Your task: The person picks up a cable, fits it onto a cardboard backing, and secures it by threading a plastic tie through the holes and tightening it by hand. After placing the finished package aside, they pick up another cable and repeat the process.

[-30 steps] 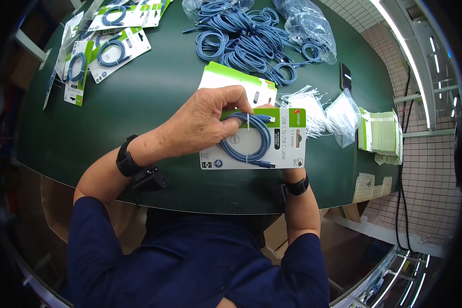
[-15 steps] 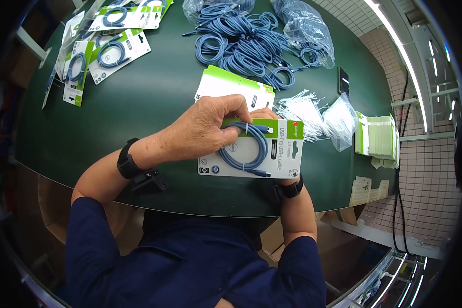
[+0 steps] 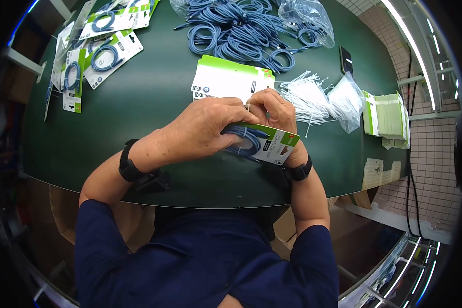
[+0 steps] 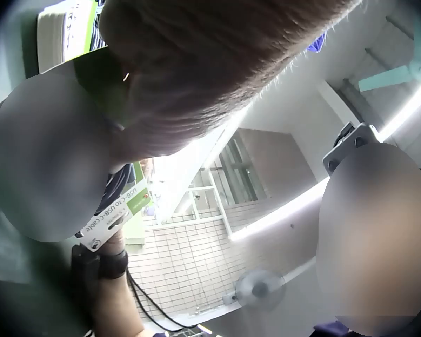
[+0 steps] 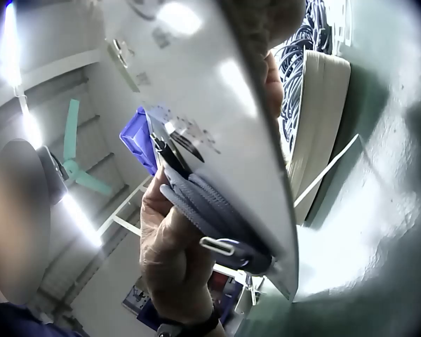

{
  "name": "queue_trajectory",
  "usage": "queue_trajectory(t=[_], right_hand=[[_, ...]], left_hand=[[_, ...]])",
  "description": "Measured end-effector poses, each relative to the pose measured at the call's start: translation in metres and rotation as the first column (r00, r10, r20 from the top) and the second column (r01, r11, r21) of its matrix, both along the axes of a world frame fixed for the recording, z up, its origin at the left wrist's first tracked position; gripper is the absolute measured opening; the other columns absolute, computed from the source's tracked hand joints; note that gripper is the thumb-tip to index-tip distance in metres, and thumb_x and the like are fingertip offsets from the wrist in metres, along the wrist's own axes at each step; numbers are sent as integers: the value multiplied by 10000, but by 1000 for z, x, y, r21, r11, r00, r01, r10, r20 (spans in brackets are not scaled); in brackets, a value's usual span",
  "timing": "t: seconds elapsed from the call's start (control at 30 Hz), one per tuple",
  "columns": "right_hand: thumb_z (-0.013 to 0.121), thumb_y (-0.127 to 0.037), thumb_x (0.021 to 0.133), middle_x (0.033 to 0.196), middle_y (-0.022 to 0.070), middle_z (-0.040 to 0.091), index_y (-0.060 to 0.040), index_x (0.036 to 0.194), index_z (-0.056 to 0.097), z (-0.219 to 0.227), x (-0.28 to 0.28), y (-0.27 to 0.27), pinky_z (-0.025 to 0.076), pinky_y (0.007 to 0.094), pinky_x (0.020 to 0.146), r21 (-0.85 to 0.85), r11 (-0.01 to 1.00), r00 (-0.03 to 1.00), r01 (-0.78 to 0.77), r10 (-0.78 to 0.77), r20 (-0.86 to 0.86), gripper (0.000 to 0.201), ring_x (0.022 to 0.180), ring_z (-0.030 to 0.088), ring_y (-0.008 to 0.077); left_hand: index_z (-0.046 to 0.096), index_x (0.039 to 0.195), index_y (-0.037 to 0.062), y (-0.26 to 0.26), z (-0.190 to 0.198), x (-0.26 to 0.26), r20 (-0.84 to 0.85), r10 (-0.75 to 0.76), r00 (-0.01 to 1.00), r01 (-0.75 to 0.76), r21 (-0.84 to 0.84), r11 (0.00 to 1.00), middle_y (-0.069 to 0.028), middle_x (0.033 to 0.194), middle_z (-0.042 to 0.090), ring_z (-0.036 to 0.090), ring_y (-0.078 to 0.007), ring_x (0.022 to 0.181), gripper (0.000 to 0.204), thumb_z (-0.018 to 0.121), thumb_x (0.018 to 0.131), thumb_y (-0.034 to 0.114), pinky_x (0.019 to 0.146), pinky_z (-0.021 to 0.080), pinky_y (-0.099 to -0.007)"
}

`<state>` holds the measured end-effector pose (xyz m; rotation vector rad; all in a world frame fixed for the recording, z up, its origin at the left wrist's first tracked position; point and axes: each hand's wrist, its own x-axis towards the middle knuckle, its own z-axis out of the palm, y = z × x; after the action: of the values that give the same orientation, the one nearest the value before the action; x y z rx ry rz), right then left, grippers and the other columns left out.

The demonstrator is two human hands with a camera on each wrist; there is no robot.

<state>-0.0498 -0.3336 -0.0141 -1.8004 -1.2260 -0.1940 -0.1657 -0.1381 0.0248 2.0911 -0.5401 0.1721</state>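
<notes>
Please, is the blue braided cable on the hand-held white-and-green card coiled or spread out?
Coiled: the cable lies in rounded loops against the card.

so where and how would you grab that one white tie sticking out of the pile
Probably pinch the free end of the white tie between thumb and fingertip, coming from above on the person's side: it juts out that way, past the tangled pile, so that end lies apart while the other ties cross each other.
</notes>
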Motion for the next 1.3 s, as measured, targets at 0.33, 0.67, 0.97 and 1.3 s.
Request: queue_trajectory(t=[0.33, 0.67, 0.97, 1.3], right_hand=[[760, 0, 868, 830, 93, 666, -36, 895, 659, 0, -5, 0, 523, 331, 567, -36, 999, 999, 25, -27, -40, 110, 624, 664, 250], [719, 40, 888, 846, 72, 688, -10, 939, 667, 3, 2, -8, 515, 325, 612, -96, 995, 972, 40, -61, -226, 88, 694, 662, 174], [726, -47, 947, 995, 59, 735, 18, 1260, 669, 12, 5, -21, 557, 300, 738, 181, 978, 695, 99, 62, -716, 325, 870, 680, 133], [700, -197, 1026, 1064, 79, 743, 54, 1249, 667, 15, -16, -10, 543, 284, 897, 255, 967, 601, -18, 214, -770, 337, 1029, 667, 127]], left_hand=[[739, 1102, 13, 0, 7, 1, -78, 14, 997, -17, -31, 999, -97, 919, 690, 668, -274, 813, 376, 872, 752, 43, 721, 540, -360], [718, 1012, -1, -4, 6, 0, -5, 144, 990, -144, -35, 989, -71, 875, 664, 665, -185, 795, 276, 823, 761, -47, 754, 560, -316], [691, 1122, -20, 9, 5, 13, -162, 357, 920, -385, -544, 746, -35, 1032, 723, 671, -100, 924, 213, 746, 917, -16, 817, 573, -283], [643, 1164, -26, -1, -19, 14, -296, 244, 924, -378, -594, 710, -62, 1077, 728, 674, -88, 949, 210, 720, 980, 37, 837, 570, -265]])
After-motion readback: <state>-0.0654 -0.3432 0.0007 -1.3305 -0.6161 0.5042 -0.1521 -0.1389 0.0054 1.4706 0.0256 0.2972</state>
